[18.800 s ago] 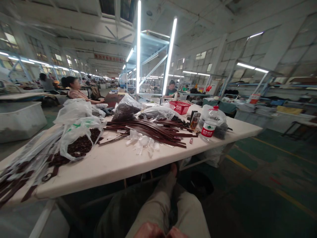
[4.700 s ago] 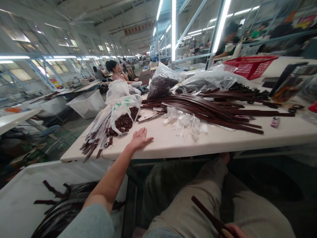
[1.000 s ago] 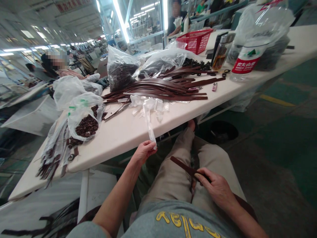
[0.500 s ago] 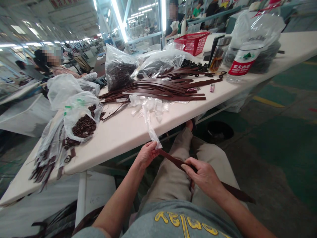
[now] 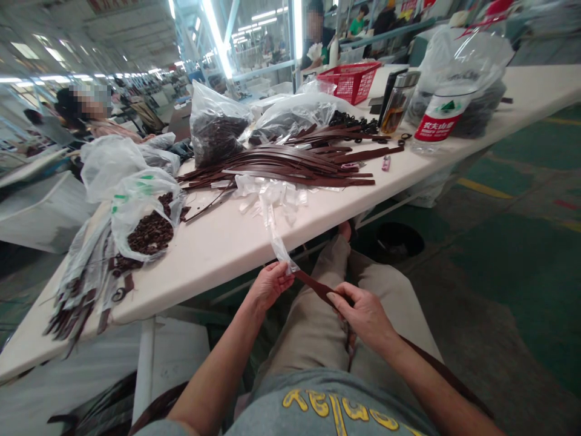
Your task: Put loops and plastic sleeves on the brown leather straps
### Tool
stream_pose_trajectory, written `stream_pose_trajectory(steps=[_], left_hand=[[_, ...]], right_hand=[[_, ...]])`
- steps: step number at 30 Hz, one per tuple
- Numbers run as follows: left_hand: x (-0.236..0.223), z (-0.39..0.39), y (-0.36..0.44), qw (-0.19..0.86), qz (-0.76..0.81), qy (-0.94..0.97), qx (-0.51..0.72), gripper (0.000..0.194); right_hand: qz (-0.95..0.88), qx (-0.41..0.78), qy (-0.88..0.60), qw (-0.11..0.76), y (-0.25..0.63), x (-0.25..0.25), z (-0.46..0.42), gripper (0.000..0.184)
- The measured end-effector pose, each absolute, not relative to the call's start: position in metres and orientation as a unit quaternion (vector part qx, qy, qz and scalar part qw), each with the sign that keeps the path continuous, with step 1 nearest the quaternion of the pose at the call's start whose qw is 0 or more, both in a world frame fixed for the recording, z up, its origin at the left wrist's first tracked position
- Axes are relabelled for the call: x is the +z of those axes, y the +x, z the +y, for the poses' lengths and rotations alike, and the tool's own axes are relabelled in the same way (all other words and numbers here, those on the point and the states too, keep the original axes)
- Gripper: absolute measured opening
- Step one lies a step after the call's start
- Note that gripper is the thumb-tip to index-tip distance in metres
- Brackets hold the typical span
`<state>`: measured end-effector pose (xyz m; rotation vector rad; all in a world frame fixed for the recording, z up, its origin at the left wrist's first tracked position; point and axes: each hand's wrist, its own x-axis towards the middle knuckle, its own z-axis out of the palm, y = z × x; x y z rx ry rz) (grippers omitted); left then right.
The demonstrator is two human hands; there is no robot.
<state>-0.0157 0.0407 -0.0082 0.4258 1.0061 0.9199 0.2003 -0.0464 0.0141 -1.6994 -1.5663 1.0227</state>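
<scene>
My left hand point(image 5: 270, 286) pinches the lower end of a strip of clear plastic film point(image 5: 276, 239), which hangs off the white table point(image 5: 218, 266) from a heap of film pieces point(image 5: 267, 197). A dark brown leather strap point(image 5: 318, 288) runs from beside that hand to my right hand point(image 5: 363, 312), which grips it. The strap's tip meets the film at my left fingers. Its long tail drapes down over my right thigh point(image 5: 436, 369). Several more brown straps point(image 5: 281, 171) lie in a bundle on the table.
Plastic bags of dark brown small parts point(image 5: 149, 233) and a bundle of bagged straps point(image 5: 86, 272) sit on the table's left. Farther along stand a red basket point(image 5: 349, 82), a glass flask point(image 5: 397, 103) and a water bottle point(image 5: 436, 124). A co-worker point(image 5: 315, 36) sits beyond.
The strap's tip has stayed at my left hand, touching the film. My right hand has shifted slightly up and left along the strap. The view has drifted a little.
</scene>
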Motion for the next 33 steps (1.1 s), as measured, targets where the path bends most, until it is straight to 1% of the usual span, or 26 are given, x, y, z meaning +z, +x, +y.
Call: stream_pose_trajectory(steps=[5, 7, 9, 11, 13, 15, 17, 20, 24, 26, 27, 29, 31, 33], left_hand=[[-0.01, 0.039, -0.007, 0.757, 0.46, 0.204, 0.417, 0.038], [-0.011, 0.038, -0.002, 0.757, 0.455, 0.213, 0.418, 0.038], [-0.01, 0.039, -0.001, 0.751, 0.45, 0.218, 0.43, 0.039], [-0.008, 0.042, -0.003, 0.742, 0.447, 0.216, 0.45, 0.039], [-0.006, 0.046, -0.009, 0.73, 0.448, 0.214, 0.469, 0.038], [-0.007, 0.047, -0.013, 0.722, 0.456, 0.214, 0.475, 0.037], [-0.01, 0.041, -0.011, 0.724, 0.464, 0.222, 0.459, 0.037], [-0.013, 0.018, 0.007, 0.738, 0.468, 0.244, 0.42, 0.035], [-0.01, -0.022, 0.039, 0.731, 0.457, 0.333, 0.382, 0.027], [-0.01, -0.034, 0.046, 0.738, 0.43, 0.356, 0.38, 0.024], [-0.011, -0.036, 0.046, 0.749, 0.415, 0.348, 0.383, 0.025], [-0.013, -0.033, 0.042, 0.769, 0.406, 0.288, 0.402, 0.035], [-0.014, -0.023, 0.038, 0.765, 0.422, 0.208, 0.441, 0.045], [-0.015, -0.017, 0.04, 0.749, 0.435, 0.175, 0.468, 0.048]], right_hand=[[-0.597, 0.352, -0.65, 0.312, 0.186, 0.009, -0.034, 0.033], [-0.601, 0.35, -0.644, 0.318, 0.181, 0.01, -0.028, 0.034], [-0.612, 0.362, -0.626, 0.32, 0.182, 0.015, -0.025, 0.031], [-0.627, 0.405, -0.592, 0.303, 0.192, 0.019, -0.029, 0.026], [-0.621, 0.49, -0.556, 0.255, 0.209, 0.021, -0.041, 0.025], [-0.58, 0.578, -0.538, 0.199, 0.224, 0.017, -0.057, 0.029], [-0.543, 0.615, -0.543, 0.178, 0.233, 0.01, -0.07, 0.039], [-0.532, 0.598, -0.563, 0.205, 0.229, 0.003, -0.073, 0.044], [-0.54, 0.574, -0.561, 0.252, 0.212, 0.008, -0.058, 0.042], [-0.554, 0.564, -0.556, 0.256, 0.211, 0.009, -0.056, 0.043], [-0.559, 0.562, -0.556, 0.252, 0.212, 0.006, -0.059, 0.044], [-0.56, 0.567, -0.559, 0.232, 0.22, -0.004, -0.07, 0.049], [-0.554, 0.578, -0.562, 0.208, 0.228, -0.019, -0.083, 0.056], [-0.548, 0.586, -0.565, 0.194, 0.232, -0.031, -0.093, 0.061]])
